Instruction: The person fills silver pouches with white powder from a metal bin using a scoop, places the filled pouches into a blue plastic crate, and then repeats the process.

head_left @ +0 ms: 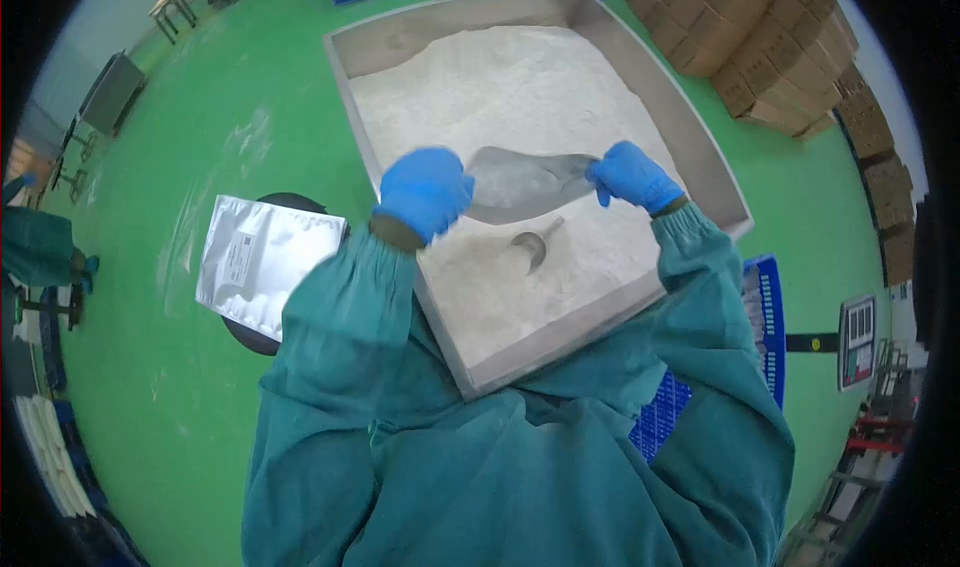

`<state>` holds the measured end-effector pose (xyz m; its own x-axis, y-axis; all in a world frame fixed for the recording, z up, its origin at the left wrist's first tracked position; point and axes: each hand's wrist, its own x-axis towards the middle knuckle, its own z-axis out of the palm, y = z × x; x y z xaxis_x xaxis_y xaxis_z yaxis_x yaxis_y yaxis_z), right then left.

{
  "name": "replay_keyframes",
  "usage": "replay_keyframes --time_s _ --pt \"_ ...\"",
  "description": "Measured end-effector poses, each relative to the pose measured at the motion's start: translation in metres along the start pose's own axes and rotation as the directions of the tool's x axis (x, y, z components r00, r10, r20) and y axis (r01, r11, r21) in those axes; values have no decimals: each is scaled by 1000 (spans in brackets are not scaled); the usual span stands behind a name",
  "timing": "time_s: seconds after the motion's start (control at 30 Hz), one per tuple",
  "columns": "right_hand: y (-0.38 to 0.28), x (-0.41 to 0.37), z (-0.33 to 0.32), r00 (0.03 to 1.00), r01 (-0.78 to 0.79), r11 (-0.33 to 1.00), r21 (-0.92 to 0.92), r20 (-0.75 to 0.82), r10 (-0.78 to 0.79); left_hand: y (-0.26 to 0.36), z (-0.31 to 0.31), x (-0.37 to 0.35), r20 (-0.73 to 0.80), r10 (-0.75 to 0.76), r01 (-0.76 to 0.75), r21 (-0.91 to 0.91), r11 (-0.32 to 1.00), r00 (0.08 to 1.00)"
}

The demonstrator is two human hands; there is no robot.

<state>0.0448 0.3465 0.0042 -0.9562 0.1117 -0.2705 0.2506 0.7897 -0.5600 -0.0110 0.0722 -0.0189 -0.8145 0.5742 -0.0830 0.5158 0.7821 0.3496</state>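
A thin, silvery-grey bag [530, 182] is stretched between my two blue-gloved hands over the powder. My left hand [425, 192] is closed at the bag's left end. At its right end, the fingers of my right hand [632, 177] pinch the edge. Below them a metal scoop [533, 250] lies partly sunk in the white powder [520, 77]. The powder fills much of a large steel tray [705, 147] right in front of me. Whether the bag holds anything is hard to make out.
Silver-white labelled pouches [270, 252] lie on a round dark stool [250, 339] at left. A blue crate [768, 317] and a scale display [857, 342] are at right. Cardboard boxes [740, 27] stand at back right. Another person's sleeve [40, 247] shows far left.
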Motion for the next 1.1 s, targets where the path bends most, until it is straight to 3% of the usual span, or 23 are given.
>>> replay_keyframes --time_s 0.03,0.07,0.23,0.27,0.3,0.33,0.37,0.4,0.43,0.5,0.57,0.6,0.63,0.67,0.7,0.73,0.83,0.87,0.9,0.97,1.0,1.03,1.1 --pt "5 -21 -11 997 -20 994 -109 71 28 17 1 -18 -120 113 -107 53 993 986" --pt "14 -43 -16 987 -36 976 -215 146 68 33 9 -37 -83 110 -112 -13 994 990" --pt "89 -114 5 959 14 972 -234 280 53 99 72 -125 54 70 -64 -100 993 996" --pt "105 -121 5 915 362 885 -292 293 -277 109 73 -135 110 85 -68 -150 986 990" --pt "120 -125 4 758 652 676 -342 323 -567 112 69 -136 119 99 -81 -144 986 988" --pt "120 -126 -4 871 457 801 -388 377 -315 114 52 -131 146 318 -281 -228 932 937" --pt "117 -134 -11 932 344 871 -352 239 -272 114 34 -122 151 522 -460 -314 831 839" --pt "113 -142 -19 970 241 929 -283 96 -222 115 18 -109 118 567 -520 -280 807 815" --pt "65 -168 -45 994 62 986 -157 -76 -74 114 1 -92 85 612 -580 -239 779 786" --pt "36 -197 -82 951 49 996 68 -307 -26 115 -30 -54 -82 793 -794 20 607 604" --pt "14 -220 -90 765 453 865 -216 -404 -501 154 -71 -54 -87 574 -572 -287 768 814" --pt "27 -213 -72 624 482 709 -515 -366 -690 175 -80 -51 -58 552 -542 -298 785 832" --pt "19 -207 -72 735 614 721 -321 -99 -671 194 -86 -46 -21 543 -522 -309 795 840" --pt "21 -189 -55 795 551 783 -288 -103 -597 205 -87 -29 -87 749 -753 -96 650 657" --pt "21 -185 -54 742 593 759 -267 -184 -645 209 -88 -9 -45 808 -803 90 589 587" --pt "22 -195 -67 798 513 797 -319 -166 -580 233 -105 -28 -144 586 -601 -281 748 797" --pt "21 -269 -110 787 431 826 -363 -296 -541 254 -168 -68 -353 327 -454 -377 807 876" --pt "14 -310 -131 848 300 884 -359 -323 -419 254 -177 -76 -395 248 -418 -435 797 885" --pt "4 -353 -148 895 167 924 -345 -340 -289 251 -170 -80 -383 252 -417 -446 792 889" --pt "-1 -418 -164 873 3 937 -348 -456 -172 248 -150 -82 -237 276 -362 -530 766 931" --pt "15 -435 -167 838 22 909 -416 -488 -244 248 -133 -74 -66 333 -313 -549 775 941" --pt "32 -449 -170 798 38 878 -478 -514 -314 255 -116 -72 -36 340 -303 -549 779 940" --pt "58 -472 -177 810 -195 887 -418 -579 -95 266 -79 -74 25 387 -325 -494 806 922"
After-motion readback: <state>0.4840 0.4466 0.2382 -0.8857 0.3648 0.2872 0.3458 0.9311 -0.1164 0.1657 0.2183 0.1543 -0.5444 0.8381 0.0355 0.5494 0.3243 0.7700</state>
